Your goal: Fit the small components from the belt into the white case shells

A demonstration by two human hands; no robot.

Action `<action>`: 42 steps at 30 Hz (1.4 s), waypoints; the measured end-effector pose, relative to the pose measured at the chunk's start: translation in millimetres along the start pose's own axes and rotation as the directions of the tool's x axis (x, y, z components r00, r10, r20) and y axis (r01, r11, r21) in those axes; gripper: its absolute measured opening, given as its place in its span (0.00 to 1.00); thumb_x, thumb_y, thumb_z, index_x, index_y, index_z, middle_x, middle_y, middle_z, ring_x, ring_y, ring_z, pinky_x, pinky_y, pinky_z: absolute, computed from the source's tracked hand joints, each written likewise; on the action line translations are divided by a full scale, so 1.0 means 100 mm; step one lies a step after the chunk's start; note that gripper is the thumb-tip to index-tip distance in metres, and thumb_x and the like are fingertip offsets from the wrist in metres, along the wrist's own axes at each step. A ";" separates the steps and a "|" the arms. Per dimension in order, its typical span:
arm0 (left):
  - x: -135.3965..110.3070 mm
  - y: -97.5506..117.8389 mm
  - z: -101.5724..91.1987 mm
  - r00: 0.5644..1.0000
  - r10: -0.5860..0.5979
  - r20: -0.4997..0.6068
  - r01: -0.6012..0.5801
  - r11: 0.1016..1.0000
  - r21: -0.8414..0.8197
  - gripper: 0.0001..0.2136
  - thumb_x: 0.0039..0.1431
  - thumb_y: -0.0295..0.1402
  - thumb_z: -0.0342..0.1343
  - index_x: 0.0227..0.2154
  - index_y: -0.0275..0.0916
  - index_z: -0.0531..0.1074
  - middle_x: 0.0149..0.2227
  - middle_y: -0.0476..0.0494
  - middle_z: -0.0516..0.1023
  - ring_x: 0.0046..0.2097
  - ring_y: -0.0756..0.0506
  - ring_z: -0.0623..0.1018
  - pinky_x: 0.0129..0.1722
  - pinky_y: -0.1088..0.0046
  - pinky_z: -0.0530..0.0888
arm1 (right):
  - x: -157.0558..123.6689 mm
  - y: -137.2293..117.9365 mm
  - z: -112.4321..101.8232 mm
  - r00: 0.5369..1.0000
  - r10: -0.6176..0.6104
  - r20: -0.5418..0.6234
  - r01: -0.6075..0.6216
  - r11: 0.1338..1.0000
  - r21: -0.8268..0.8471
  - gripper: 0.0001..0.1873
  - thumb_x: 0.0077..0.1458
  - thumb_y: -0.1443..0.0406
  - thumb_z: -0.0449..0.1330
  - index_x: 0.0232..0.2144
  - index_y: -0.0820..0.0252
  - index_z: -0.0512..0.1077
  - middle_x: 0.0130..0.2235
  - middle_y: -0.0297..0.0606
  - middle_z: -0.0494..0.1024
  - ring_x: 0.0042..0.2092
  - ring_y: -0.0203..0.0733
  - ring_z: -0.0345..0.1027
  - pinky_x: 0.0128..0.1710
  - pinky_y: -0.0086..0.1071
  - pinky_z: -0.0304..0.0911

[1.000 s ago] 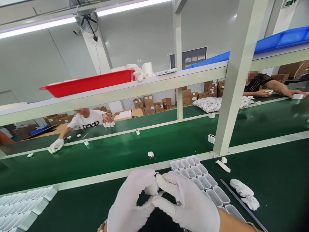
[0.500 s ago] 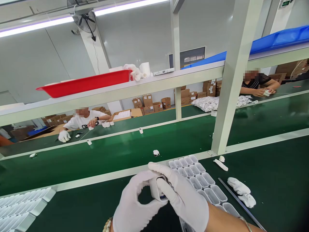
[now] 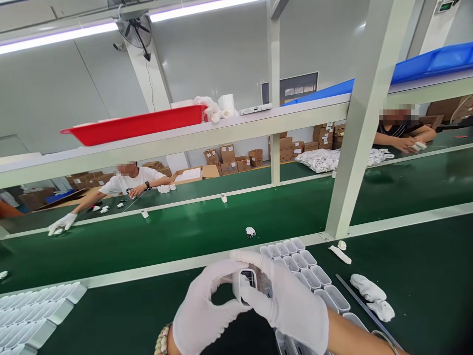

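Observation:
Both my hands wear white gloves and meet low in the middle of the head view. My left hand (image 3: 205, 310) and my right hand (image 3: 288, 305) pinch a small white case (image 3: 246, 283) between them, its dark inner face turned up. Just right of my hands lies a clear plastic tray (image 3: 325, 278) of small pockets on the green bench. Another small white part (image 3: 250, 231) lies on the green conveyor belt (image 3: 207, 231) beyond my hands.
A second clear tray (image 3: 37, 310) lies at the lower left. White cloths (image 3: 371, 293) and a thin metal rod (image 3: 360, 305) lie at the right. A grey upright post (image 3: 351, 162) stands ahead. Across the belt a person's gloved hand (image 3: 61, 224) reaches down; another person sits far right.
My hands turned the white case so its dark inside shows. The loose part on the belt drifted right. The person opposite reached out further left.

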State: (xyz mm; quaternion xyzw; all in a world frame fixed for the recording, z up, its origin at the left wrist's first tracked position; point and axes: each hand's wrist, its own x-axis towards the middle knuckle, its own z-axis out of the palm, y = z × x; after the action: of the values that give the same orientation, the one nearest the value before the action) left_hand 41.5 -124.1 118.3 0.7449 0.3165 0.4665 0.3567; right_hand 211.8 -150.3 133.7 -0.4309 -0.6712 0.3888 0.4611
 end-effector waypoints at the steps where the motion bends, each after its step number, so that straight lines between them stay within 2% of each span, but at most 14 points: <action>1: 0.00 0.00 -0.01 1.000 0.021 0.011 -0.021 0.998 0.059 0.14 0.53 0.32 0.65 0.44 0.43 0.76 0.44 0.43 0.81 0.42 0.43 0.81 0.46 0.64 0.80 | 0.01 -0.01 -0.01 1.000 0.021 0.017 -0.021 1.000 0.009 0.25 0.55 0.60 0.56 0.55 0.61 0.68 0.48 0.45 0.80 0.48 0.48 0.74 0.47 0.41 0.73; 5: 0.03 0.00 -0.01 0.996 0.078 0.035 -0.082 0.985 0.151 0.14 0.52 0.30 0.64 0.43 0.45 0.76 0.42 0.45 0.81 0.40 0.43 0.81 0.46 0.63 0.80 | 0.02 0.00 -0.11 0.993 0.052 0.102 -0.053 0.999 0.012 0.25 0.59 0.61 0.54 0.59 0.59 0.65 0.44 0.42 0.80 0.43 0.45 0.74 0.47 0.43 0.71; 7: 0.07 -0.02 0.01 0.999 0.048 -0.011 -0.046 0.989 0.141 0.19 0.51 0.28 0.65 0.47 0.44 0.74 0.43 0.44 0.81 0.39 0.44 0.81 0.44 0.62 0.80 | 0.03 0.02 -0.15 0.988 0.016 0.153 -0.010 0.999 -0.043 0.28 0.62 0.59 0.52 0.63 0.56 0.59 0.40 0.38 0.79 0.41 0.43 0.73 0.46 0.43 0.70; 10: 0.15 -0.11 0.06 0.996 -0.004 -0.084 0.014 0.993 0.119 0.23 0.49 0.26 0.64 0.49 0.42 0.71 0.49 0.42 0.78 0.42 0.43 0.81 0.46 0.60 0.80 | 0.12 0.05 -0.17 0.978 0.035 0.207 0.011 0.976 -0.216 0.36 0.58 0.61 0.58 0.66 0.55 0.53 0.35 0.33 0.76 0.34 0.40 0.69 0.39 0.39 0.70; 13: 0.25 -0.28 0.08 0.990 -0.082 -0.114 0.089 0.994 0.059 0.28 0.50 0.25 0.62 0.55 0.43 0.65 0.54 0.40 0.74 0.48 0.43 0.80 0.49 0.60 0.79 | 0.38 0.14 -0.22 0.988 0.089 0.127 -0.034 0.924 -0.381 0.28 0.57 0.63 0.60 0.60 0.54 0.62 0.34 0.31 0.75 0.35 0.38 0.70 0.40 0.36 0.69; 16: 0.30 -0.48 0.08 0.975 -0.172 -0.139 0.186 0.978 0.094 0.30 0.52 0.26 0.59 0.59 0.42 0.61 0.56 0.38 0.71 0.52 0.41 0.78 0.52 0.59 0.77 | 0.77 0.33 -0.43 0.988 0.150 0.038 -0.114 0.873 -0.474 0.21 0.59 0.63 0.59 0.55 0.57 0.65 0.38 0.33 0.76 0.40 0.37 0.71 0.44 0.35 0.68; 19: 0.27 -0.65 0.14 0.973 -0.230 0.003 0.217 0.923 0.319 0.21 0.53 0.28 0.59 0.52 0.42 0.71 0.54 0.40 0.74 0.53 0.38 0.76 0.55 0.57 0.74 | 1.13 0.58 -0.77 0.966 0.255 -0.036 -0.227 0.777 -0.587 0.18 0.61 0.63 0.59 0.53 0.61 0.67 0.41 0.38 0.77 0.41 0.39 0.72 0.45 0.39 0.69; 24: 0.15 -0.84 0.42 0.913 -0.274 0.303 0.055 0.817 0.574 0.21 0.56 0.28 0.56 0.53 0.48 0.71 0.53 0.42 0.74 0.54 0.38 0.73 0.56 0.57 0.70 | 1.33 0.99 -1.17 0.893 0.418 -0.167 -0.388 0.526 -0.757 0.17 0.63 0.59 0.58 0.51 0.60 0.69 0.51 0.44 0.73 0.48 0.47 0.70 0.48 0.46 0.69; 28: 0.16 -0.95 0.59 0.894 -0.254 0.370 0.001 0.826 0.564 0.16 0.58 0.29 0.54 0.48 0.46 0.73 0.49 0.42 0.75 0.50 0.39 0.73 0.52 0.62 0.71 | 1.32 1.27 -1.28 0.847 0.501 -0.179 -0.397 0.369 -0.840 0.19 0.63 0.59 0.58 0.54 0.59 0.67 0.55 0.45 0.71 0.51 0.49 0.69 0.50 0.48 0.67; 31: 0.23 -1.00 0.63 0.892 -0.261 0.369 0.032 0.851 0.524 0.09 0.59 0.30 0.53 0.41 0.43 0.73 0.45 0.42 0.75 0.49 0.40 0.73 0.51 0.63 0.71 | 1.36 1.39 -1.34 0.849 0.508 -0.142 -0.333 0.307 -0.892 0.23 0.61 0.61 0.60 0.58 0.57 0.65 0.62 0.46 0.64 0.59 0.55 0.61 0.57 0.56 0.59; 34: 0.29 -1.02 0.64 0.897 -0.272 0.348 0.066 0.862 0.502 0.04 0.60 0.30 0.51 0.34 0.41 0.71 0.43 0.44 0.75 0.46 0.41 0.73 0.49 0.63 0.70 | 1.38 1.43 -1.37 0.864 0.500 -0.057 -0.238 0.306 -0.922 0.24 0.59 0.63 0.62 0.56 0.58 0.67 0.65 0.44 0.59 0.66 0.59 0.50 0.62 0.62 0.46; 36: 0.29 -1.04 0.63 0.902 -0.285 0.323 0.102 0.870 0.482 0.04 0.60 0.31 0.52 0.29 0.41 0.69 0.39 0.45 0.74 0.42 0.42 0.73 0.45 0.65 0.71 | 1.38 1.42 -1.36 0.871 0.492 -0.011 -0.198 0.330 -0.923 0.19 0.58 0.63 0.63 0.52 0.59 0.70 0.64 0.43 0.62 0.66 0.58 0.49 0.63 0.62 0.44; 39: 0.28 -1.07 0.62 0.914 -0.303 0.269 0.164 0.884 0.438 0.08 0.58 0.33 0.53 0.25 0.40 0.64 0.35 0.48 0.73 0.36 0.45 0.73 0.39 0.68 0.71 | 1.35 1.34 -1.30 0.896 0.444 0.006 -0.187 0.389 -0.902 0.15 0.59 0.62 0.63 0.47 0.61 0.73 0.59 0.43 0.68 0.63 0.56 0.55 0.62 0.60 0.48; 42: 0.28 -1.09 0.58 0.930 -0.301 0.212 0.209 0.905 0.370 0.08 0.56 0.32 0.54 0.24 0.40 0.61 0.32 0.50 0.73 0.34 0.47 0.73 0.36 0.71 0.71 | 1.29 1.21 -1.21 0.940 0.341 -0.004 -0.188 0.509 -0.840 0.15 0.61 0.58 0.61 0.45 0.62 0.73 0.52 0.43 0.74 0.55 0.51 0.67 0.56 0.54 0.60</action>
State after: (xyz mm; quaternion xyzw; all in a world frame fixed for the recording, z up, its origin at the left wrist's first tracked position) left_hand 90.4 -55.7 23.7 0.8023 0.4378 0.2501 0.3197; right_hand 327.7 25.6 92.2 -0.6611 -0.7352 0.1252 0.0818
